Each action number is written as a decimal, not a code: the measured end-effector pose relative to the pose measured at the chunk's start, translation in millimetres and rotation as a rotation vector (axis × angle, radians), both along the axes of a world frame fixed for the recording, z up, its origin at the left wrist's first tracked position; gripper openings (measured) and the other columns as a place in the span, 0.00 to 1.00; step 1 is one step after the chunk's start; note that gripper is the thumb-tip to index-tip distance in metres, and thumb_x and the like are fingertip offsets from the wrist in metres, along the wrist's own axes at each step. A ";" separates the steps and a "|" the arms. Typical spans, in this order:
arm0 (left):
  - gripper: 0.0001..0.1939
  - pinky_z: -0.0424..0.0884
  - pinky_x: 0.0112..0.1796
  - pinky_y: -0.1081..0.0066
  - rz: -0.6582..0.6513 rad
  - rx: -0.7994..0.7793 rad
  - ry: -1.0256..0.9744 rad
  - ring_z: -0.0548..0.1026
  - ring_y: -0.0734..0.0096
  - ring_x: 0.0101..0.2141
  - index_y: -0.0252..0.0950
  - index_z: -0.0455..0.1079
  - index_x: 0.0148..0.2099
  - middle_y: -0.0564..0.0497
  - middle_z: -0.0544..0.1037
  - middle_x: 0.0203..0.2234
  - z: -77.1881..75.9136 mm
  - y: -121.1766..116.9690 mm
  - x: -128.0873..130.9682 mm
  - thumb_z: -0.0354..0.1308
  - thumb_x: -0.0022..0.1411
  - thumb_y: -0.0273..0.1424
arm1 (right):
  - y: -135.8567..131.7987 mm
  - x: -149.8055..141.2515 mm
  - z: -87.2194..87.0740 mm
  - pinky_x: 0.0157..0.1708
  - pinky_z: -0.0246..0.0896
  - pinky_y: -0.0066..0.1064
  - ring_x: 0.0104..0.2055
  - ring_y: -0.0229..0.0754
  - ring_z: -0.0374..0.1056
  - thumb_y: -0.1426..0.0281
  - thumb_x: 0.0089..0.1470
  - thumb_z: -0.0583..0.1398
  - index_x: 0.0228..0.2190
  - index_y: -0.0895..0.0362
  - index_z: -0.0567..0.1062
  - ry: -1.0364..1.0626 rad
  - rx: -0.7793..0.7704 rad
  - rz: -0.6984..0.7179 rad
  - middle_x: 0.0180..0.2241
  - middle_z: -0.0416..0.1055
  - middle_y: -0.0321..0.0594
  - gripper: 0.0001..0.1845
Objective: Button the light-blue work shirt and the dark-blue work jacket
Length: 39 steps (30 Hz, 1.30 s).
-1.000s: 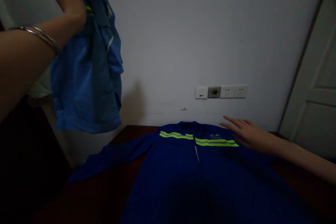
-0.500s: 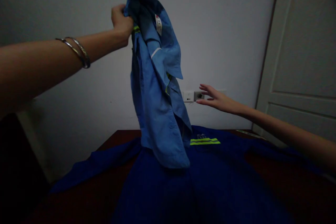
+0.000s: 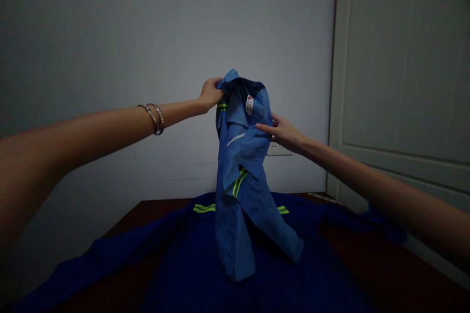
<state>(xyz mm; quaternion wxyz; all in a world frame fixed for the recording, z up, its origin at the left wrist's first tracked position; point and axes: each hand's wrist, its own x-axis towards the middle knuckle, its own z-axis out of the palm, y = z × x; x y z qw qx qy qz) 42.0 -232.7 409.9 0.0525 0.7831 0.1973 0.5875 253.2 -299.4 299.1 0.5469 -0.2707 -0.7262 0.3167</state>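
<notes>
A light blue work shirt (image 3: 229, 166) hangs in front of me, with yellow-green stripes and a white label inside its collar. My left hand (image 3: 211, 94) is closed on the shirt near the top of the collar; two metal bangles circle that wrist. On the other side, my right hand (image 3: 285, 133) pinches the collar's edge, thumb in front and the other fingers mostly hidden behind the cloth. The shirt's lower ends hang over a dark blue work jacket (image 3: 183, 259), which lies spread with its sleeves out to both sides.
Under the jacket is a dark reddish-brown table (image 3: 147, 210). A pale wall (image 3: 110, 49) stands behind it, with a socket (image 3: 275, 148) partly hidden by my right hand. A panelled door (image 3: 396, 83) rises at the right.
My left hand has lowered the shirt and moved it right and farther from me. My right hand, open and apart from it before, now grips the collar's edge. The view has shifted.
</notes>
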 end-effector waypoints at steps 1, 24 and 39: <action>0.08 0.65 0.37 0.74 0.000 0.000 0.032 0.69 0.72 0.37 0.29 0.69 0.35 0.50 0.74 0.31 -1.6 -1.0 2.6 0.56 0.51 0.28 | 0.6 0.4 3.2 0.40 0.65 0.41 0.40 0.43 0.68 0.62 0.42 0.64 0.43 0.54 0.68 0.029 -0.016 0.004 0.42 0.71 0.42 0.25; 0.09 0.69 0.37 0.63 -0.184 -0.442 0.074 0.74 0.68 0.30 0.31 0.70 0.31 0.48 0.75 0.26 -22.2 1.9 9.1 0.59 0.50 0.33 | -22.9 32.4 0.1 0.41 0.62 0.49 0.40 0.49 0.68 0.55 0.53 0.47 0.37 0.58 0.71 0.037 -0.125 0.182 0.34 0.73 0.44 0.23; 0.09 0.69 0.32 0.73 -0.367 -0.370 -0.337 0.73 0.69 0.29 0.32 0.68 0.32 0.50 0.74 0.22 -22.0 6.5 41.6 0.56 0.51 0.33 | -18.6 -32.8 -20.3 0.52 0.49 0.50 0.54 0.54 0.50 0.62 0.38 0.63 0.51 0.55 0.61 -0.542 0.732 -0.422 0.52 0.56 0.47 0.37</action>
